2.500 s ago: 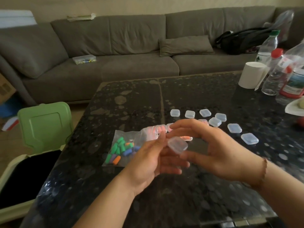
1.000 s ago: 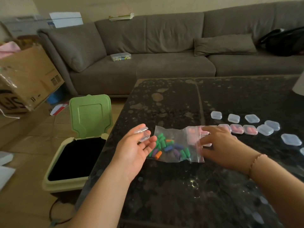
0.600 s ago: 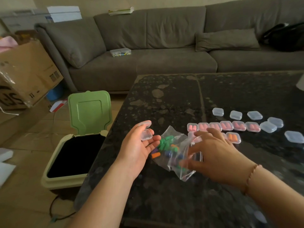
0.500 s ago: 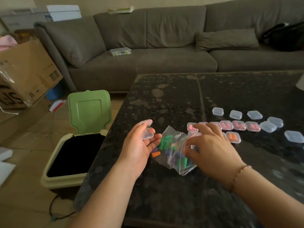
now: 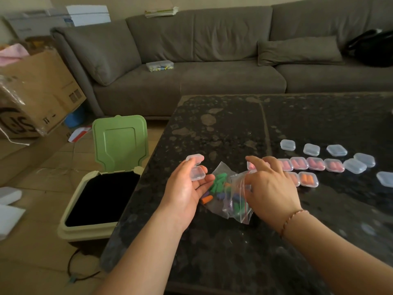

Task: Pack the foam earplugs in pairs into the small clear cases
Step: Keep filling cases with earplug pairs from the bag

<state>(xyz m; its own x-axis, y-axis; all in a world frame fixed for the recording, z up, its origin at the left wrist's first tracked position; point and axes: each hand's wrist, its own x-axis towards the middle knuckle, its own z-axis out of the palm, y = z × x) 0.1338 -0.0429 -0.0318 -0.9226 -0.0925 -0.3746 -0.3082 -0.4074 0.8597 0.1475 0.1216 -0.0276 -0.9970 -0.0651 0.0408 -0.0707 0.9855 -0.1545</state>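
While the left hand [image 5: 187,188] lies palm up at the near left edge of the dark stone tabletop [image 5: 234,128], it cradles an open clear case [image 5: 196,167] on its curled fingertips, the hinged lid standing up past the index finger and the tray part resting nearer the palm. Just to the right of those fingers, touching them, lies a clear zip bag [image 5: 227,192] crumpled on the tabletop, with green, purple, blue and orange foam earplugs [image 5: 218,182] heaped inside. The right hand [image 5: 270,188] comes down over the bag's right end, palm down, fingers bent and pinching the bag's mouth by its red zip strip; whether any fingertip is inside the bag cannot be told. Beyond the right hand, a row of closed cases holding pink earplugs [image 5: 314,163] runs away to the right, and a case with orange earplugs [image 5: 308,179] sits just beside the knuckles, nearer the viewer than that row. Further back and to the right are several empty closed cases [image 5: 311,149], well apart from both hands. On the floor left of the tabletop stands a bin [image 5: 70,222] with its green lid raised, and a grey sofa [image 5: 212,60] fills the background.
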